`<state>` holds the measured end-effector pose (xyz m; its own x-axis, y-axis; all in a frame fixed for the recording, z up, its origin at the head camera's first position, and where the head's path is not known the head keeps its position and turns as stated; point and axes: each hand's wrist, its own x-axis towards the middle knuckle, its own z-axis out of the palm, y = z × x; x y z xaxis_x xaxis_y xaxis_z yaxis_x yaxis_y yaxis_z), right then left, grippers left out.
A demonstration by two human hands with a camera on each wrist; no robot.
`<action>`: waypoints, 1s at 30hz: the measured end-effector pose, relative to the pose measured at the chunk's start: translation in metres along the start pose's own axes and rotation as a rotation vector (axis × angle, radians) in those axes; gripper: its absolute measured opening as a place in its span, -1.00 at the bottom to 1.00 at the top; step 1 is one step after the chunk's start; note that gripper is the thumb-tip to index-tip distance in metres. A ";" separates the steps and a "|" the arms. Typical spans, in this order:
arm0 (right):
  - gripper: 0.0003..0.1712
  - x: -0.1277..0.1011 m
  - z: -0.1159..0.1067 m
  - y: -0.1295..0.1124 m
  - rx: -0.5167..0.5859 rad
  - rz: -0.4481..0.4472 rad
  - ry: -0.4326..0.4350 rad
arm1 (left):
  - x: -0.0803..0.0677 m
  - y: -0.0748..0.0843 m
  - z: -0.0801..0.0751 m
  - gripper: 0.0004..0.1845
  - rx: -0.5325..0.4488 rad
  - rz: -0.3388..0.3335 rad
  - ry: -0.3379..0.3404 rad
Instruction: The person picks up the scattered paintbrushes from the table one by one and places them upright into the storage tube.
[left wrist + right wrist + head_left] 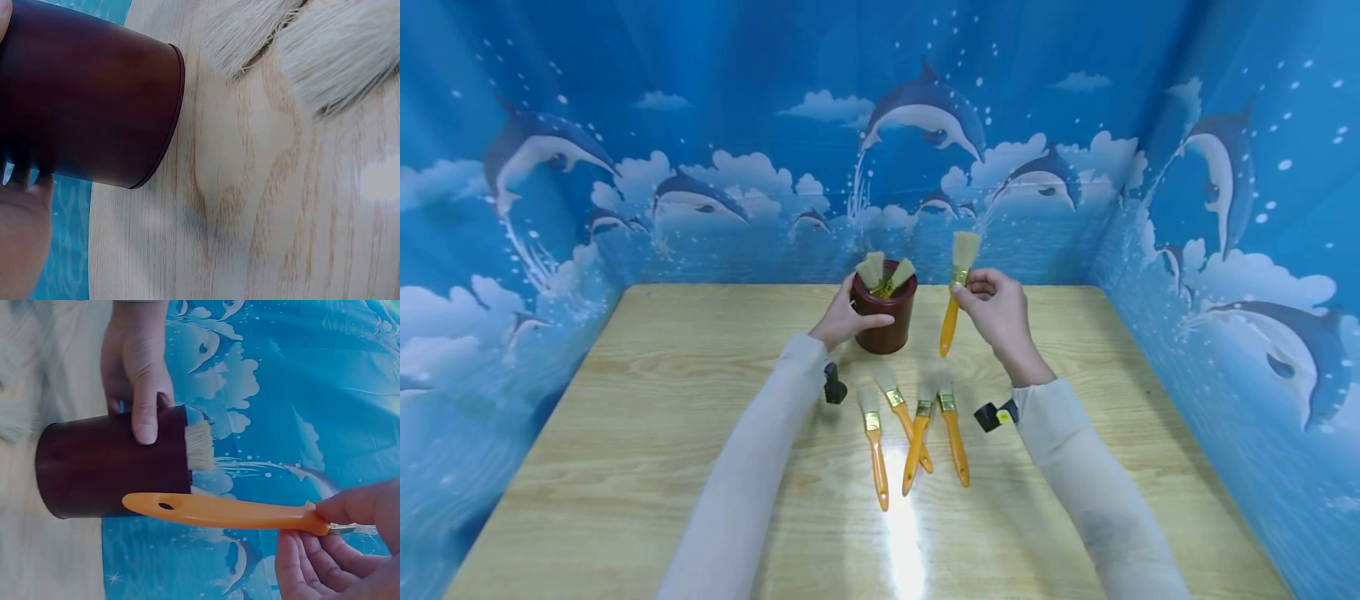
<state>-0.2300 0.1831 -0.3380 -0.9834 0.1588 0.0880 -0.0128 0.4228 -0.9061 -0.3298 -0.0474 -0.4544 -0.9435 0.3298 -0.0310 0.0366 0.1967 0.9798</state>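
Near the desk's point(685, 400) far edge, a cup point(886, 321) is gripped by the left hand point(844, 319); a brush point(957, 292) is pinched by the right hand point(998, 310).

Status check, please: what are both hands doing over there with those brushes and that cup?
Left hand grips brown cup. Right hand pinches brush, bristles up. Four brushes on table. Nothing blocking.

We saw a glossy plastic cup point(886, 321), smooth orange brush point(957, 287) handles, and a wood-grain table point(662, 433).
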 end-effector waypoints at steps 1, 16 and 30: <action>-0.62 0.001 0.000 -0.002 0.003 -0.016 0.004 | 0.000 0.000 0.000 0.18 -0.001 -0.001 0.001; -0.66 0.015 0.015 -0.024 0.038 -0.237 0.108 | 0.001 -0.002 0.000 0.18 0.014 0.030 0.002; -0.72 0.034 0.040 -0.021 0.008 -0.218 0.079 | -0.017 0.024 0.001 0.12 0.032 0.001 -0.017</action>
<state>-0.2702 0.1441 -0.3327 -0.9399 0.1337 0.3142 -0.2255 0.4479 -0.8652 -0.3124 -0.0478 -0.4309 -0.9379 0.3452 -0.0338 0.0481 0.2259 0.9730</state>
